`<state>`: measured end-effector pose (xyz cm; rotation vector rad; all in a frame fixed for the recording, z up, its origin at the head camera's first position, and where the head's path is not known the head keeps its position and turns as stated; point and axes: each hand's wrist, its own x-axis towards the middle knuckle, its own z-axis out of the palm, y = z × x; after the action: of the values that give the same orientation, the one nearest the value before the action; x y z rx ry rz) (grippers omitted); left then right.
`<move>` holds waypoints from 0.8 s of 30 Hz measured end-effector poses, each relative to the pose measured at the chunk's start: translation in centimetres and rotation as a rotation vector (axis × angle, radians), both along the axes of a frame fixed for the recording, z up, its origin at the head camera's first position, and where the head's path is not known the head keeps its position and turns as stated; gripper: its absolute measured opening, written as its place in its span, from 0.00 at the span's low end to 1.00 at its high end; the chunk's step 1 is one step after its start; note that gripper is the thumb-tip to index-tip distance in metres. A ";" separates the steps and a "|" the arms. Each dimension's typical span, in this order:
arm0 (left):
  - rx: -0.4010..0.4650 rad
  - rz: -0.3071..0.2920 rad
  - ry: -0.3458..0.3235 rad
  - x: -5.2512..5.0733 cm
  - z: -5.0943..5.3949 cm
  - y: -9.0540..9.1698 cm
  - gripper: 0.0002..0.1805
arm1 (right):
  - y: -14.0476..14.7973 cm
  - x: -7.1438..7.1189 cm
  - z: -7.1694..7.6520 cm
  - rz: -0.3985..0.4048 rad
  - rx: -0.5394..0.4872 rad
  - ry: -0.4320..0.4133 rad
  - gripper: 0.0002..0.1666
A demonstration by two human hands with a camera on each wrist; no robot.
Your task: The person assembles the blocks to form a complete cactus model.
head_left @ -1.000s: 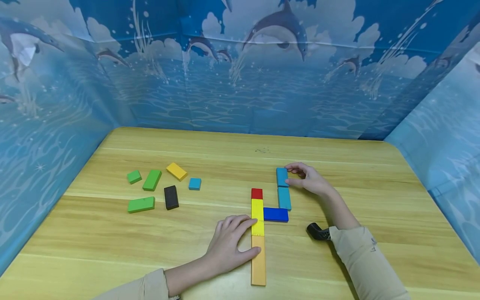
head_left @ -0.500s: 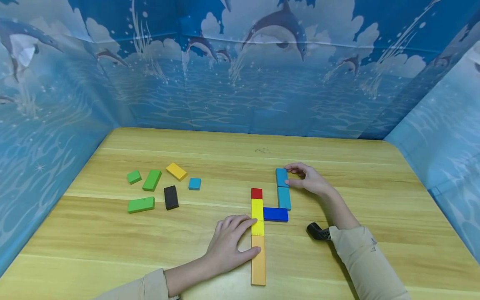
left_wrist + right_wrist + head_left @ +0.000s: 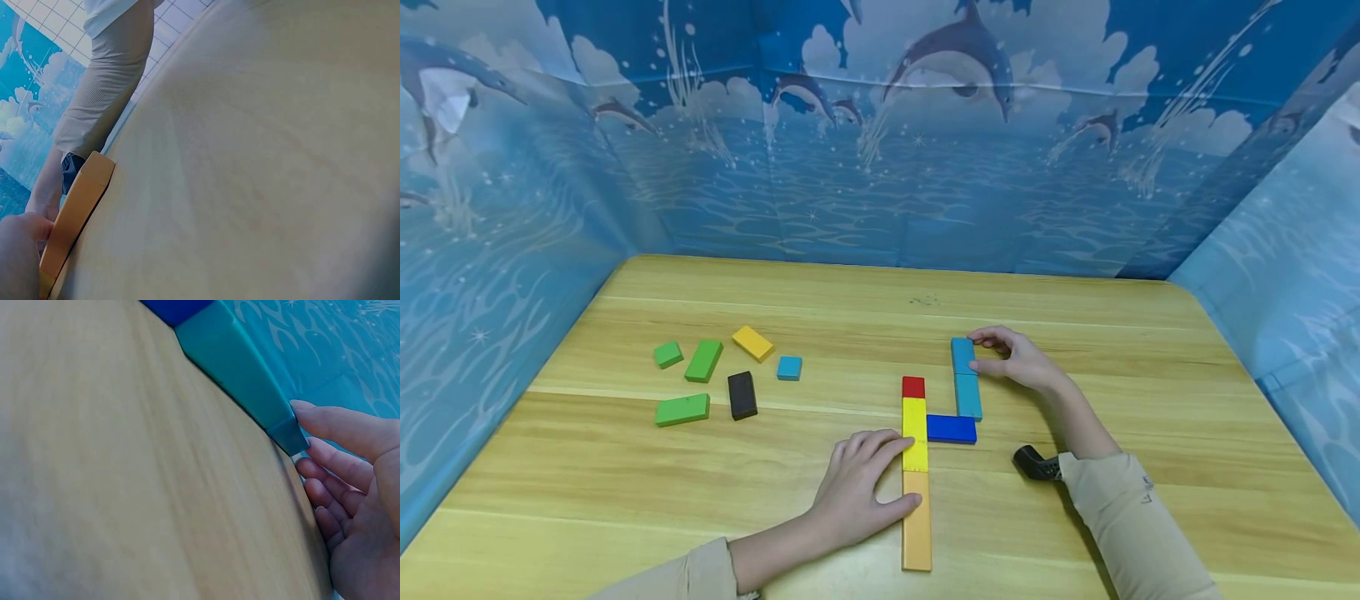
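A column of a red block [image 3: 913,387], yellow pieces [image 3: 914,417] and a long orange block [image 3: 917,537] lies on the table. My left hand [image 3: 853,492] rests a finger on the yellow and its thumb on the orange. A dark blue block [image 3: 951,429] joins the column's right side. From its right end two light blue blocks run away from me, the lower [image 3: 968,395] touching the upper [image 3: 962,356]. My right hand [image 3: 1022,358] touches the upper one with thumb and index finger; in the right wrist view the fingers [image 3: 340,462] curve loosely at its end.
To the left lie several green blocks [image 3: 703,361], a yellow-orange block [image 3: 753,342], a black block [image 3: 742,395] and a small light blue block [image 3: 789,367]. A black device [image 3: 1036,463] sticks out at the right cuff. A dolphin-print curtain [image 3: 865,208] stands behind the table [image 3: 820,292].
The upper light blue block has shifted slightly toward me and left, and the thin gap between it and the lower one has closed. The left hand has stayed put.
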<state>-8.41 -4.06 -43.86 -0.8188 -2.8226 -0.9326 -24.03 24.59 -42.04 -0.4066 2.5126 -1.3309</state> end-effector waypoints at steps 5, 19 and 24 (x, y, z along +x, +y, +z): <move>-0.005 0.001 0.001 0.0 -0.1 0.0 0.33 | 0.0 0.0 0.0 0.021 -0.036 0.017 0.32; -0.006 0.002 0.007 -0.1 -0.2 0.0 0.33 | -0.6 3.4 -0.1 0.043 -0.094 0.087 0.30; -0.004 -0.002 0.011 -0.1 -0.2 0.0 0.33 | -0.7 4.0 -0.1 0.045 -0.075 0.104 0.28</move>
<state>-8.49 -4.09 -44.04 -0.8247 -2.8154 -0.9200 -20.04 23.85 -42.14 -0.5592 2.5259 -1.4252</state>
